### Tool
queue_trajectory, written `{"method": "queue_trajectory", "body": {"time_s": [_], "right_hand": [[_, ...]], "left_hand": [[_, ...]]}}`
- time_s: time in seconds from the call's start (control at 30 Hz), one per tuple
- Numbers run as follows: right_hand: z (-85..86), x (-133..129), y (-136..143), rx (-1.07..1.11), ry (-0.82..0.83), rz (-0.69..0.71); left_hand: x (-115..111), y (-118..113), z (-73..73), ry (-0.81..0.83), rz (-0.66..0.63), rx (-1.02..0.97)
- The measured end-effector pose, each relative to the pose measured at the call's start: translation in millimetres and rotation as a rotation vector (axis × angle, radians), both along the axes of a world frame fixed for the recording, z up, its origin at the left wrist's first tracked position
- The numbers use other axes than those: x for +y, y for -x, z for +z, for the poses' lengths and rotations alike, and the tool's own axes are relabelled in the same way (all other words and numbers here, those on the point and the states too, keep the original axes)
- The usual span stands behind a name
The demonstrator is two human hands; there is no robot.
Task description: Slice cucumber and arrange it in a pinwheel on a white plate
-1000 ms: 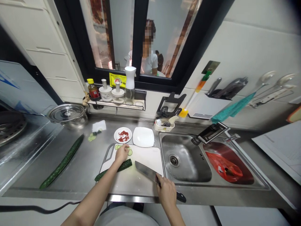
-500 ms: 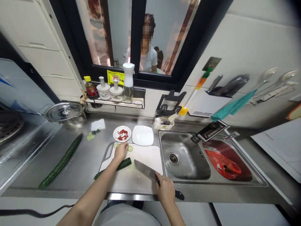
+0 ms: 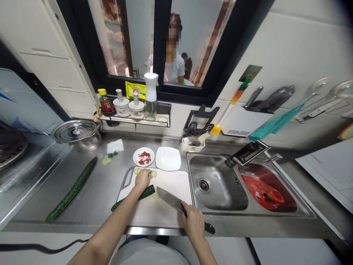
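My right hand (image 3: 193, 221) grips a kitchen knife (image 3: 169, 198) by its black handle, the broad blade angled to the left over the white cutting board (image 3: 173, 217). At the board's far edge my left hand (image 3: 142, 179) has its fingers pinched at the edge of a thin cucumber slice (image 3: 153, 173). A few more cucumber slices (image 3: 137, 170) lie beside that hand, partly hidden by it. Under my left forearm is a cut cucumber (image 3: 147, 191), its middle covered by the arm. A longer whole cucumber (image 3: 73, 189) rests on the steel counter to the left.
Behind the board stand a plate of chopped red pieces (image 3: 135, 157) and a white square plate (image 3: 168, 158). To the right is a steel sink (image 3: 220, 184) with a red bag (image 3: 261, 193) in its second basin. A lidded pot (image 3: 78, 134) sits at the back left.
My left fingers have shifted slightly and now meet the edge of the cucumber slice. The knife and my right hand have hardly moved.
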State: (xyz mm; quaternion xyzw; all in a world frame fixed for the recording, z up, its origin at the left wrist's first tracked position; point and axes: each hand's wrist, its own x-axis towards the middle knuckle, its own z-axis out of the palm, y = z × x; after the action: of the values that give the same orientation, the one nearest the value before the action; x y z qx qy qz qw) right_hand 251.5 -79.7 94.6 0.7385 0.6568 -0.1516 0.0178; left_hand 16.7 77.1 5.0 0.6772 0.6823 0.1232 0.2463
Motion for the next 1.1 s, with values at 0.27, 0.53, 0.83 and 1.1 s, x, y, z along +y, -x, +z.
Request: {"method": "queue_trajectory", "body": {"time_s": [0.27,0.53,0.83,1.1], "right_hand": [[0.4,4,4,0.023,-0.003,-0.004],[-1.9,12,8,0.228,-0.045,-0.157],[-5.3,27,29,0.563,-0.228,-0.236],[0.8,40,65,0.223,0.044,0.019]], "left_hand": [[-2,0,1.1,-0.002,-0.001,-0.012],[-14,18,8.2,-0.049,0.112,-0.139],[-54,30,5.0,-0.198,0.07,-0.205],[-73,20,6.6,-0.247,-0.143,-0.219]]}}
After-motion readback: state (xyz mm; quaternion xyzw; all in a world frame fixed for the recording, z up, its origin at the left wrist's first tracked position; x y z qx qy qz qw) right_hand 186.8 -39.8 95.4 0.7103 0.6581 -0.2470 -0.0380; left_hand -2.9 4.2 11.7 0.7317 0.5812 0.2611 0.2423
